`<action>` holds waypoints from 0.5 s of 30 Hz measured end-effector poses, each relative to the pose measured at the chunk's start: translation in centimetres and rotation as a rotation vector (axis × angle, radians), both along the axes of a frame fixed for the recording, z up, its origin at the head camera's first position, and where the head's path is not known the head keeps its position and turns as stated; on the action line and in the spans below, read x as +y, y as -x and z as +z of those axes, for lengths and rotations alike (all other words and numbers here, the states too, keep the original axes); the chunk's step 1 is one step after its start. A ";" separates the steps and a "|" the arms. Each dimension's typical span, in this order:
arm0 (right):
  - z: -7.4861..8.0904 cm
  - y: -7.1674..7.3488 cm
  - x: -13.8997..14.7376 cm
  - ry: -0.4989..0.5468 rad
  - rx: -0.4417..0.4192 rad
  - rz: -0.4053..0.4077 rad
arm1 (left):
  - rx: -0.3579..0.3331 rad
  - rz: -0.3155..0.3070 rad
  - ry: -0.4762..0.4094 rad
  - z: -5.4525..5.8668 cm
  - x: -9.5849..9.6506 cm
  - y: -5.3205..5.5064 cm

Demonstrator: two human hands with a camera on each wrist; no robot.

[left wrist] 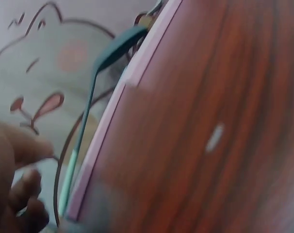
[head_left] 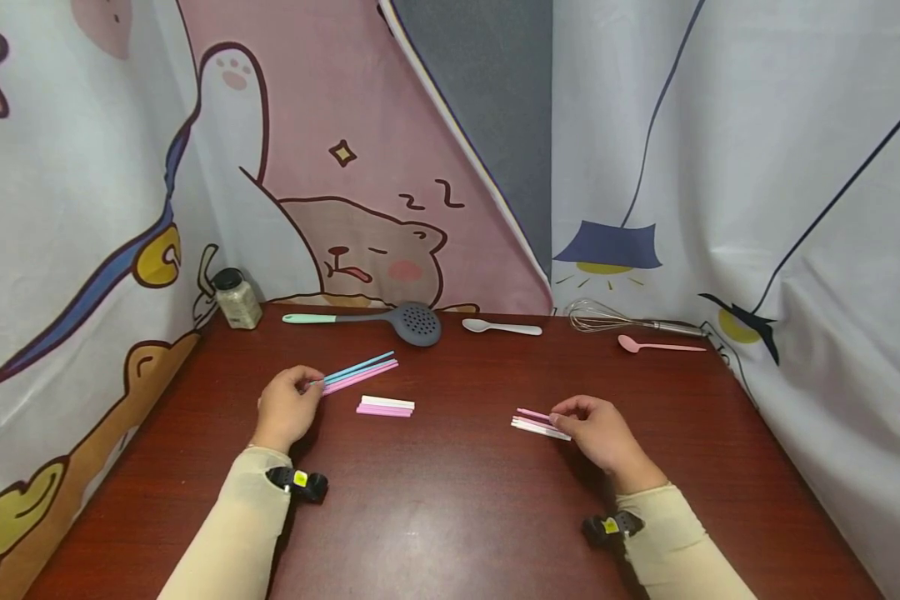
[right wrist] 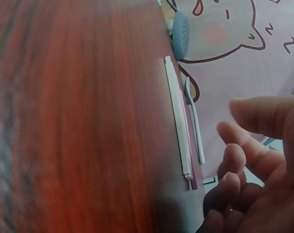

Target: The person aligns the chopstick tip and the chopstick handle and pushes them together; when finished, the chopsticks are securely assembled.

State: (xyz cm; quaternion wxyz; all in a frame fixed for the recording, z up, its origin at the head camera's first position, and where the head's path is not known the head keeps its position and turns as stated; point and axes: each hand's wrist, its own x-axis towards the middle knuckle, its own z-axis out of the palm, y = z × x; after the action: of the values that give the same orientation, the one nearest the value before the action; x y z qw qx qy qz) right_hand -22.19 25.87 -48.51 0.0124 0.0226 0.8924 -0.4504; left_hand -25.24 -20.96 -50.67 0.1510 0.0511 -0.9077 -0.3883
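My left hand (head_left: pixel 288 408) is at the near-left end of a slanted row of thin blue sticks (head_left: pixel 358 367) and pink sticks (head_left: pixel 360 378). In the left wrist view its fingers (left wrist: pixel 28 187) are loosely bent, apart from a long pink stick (left wrist: pixel 106 121). My right hand (head_left: pixel 600 433) hovers by the right end of white sticks (head_left: pixel 538 428) and a pink stick (head_left: pixel 532 413). The right wrist view shows a gap between its thumb and fingers, with nothing held. Between the hands lies a small group of white sticks (head_left: pixel 387 402) and pink sticks (head_left: pixel 385 411).
Along the back of the brown table (head_left: pixel 435 500) lie a grey slotted skimmer (head_left: pixel 417 323), a white spoon (head_left: pixel 501 327), a whisk (head_left: pixel 630 321) and a pink spoon (head_left: pixel 660 345). A black-lidded jar (head_left: pixel 237 302) stands at the back left. Printed curtains (head_left: pixel 307 167) surround the table.
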 end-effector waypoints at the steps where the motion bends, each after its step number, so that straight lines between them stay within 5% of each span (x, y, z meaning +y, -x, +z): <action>1: 0.0 0.0 0.0 -0.016 -0.014 0.013 | 0.015 -0.061 0.004 0.0 0.4 -0.1; 4: 0.1 -0.2 0.0 -0.068 -0.041 0.055 | 0.022 -0.231 0.017 0.2 1.8 -0.4; 7: 0.3 -0.5 -0.2 -0.088 -0.056 0.088 | -0.014 -0.322 0.030 0.4 3.1 -0.8; 15: 0.4 -0.7 -0.3 -0.095 -0.056 0.116 | -0.113 -0.356 0.099 0.4 4.6 -1.4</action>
State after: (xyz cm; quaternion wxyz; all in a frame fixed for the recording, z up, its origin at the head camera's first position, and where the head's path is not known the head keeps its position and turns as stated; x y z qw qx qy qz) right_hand -21.49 25.57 -48.12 0.0625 -0.0161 0.9119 -0.4052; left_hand -23.81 -16.36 -50.31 0.0311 -0.0960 -0.9275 -0.3601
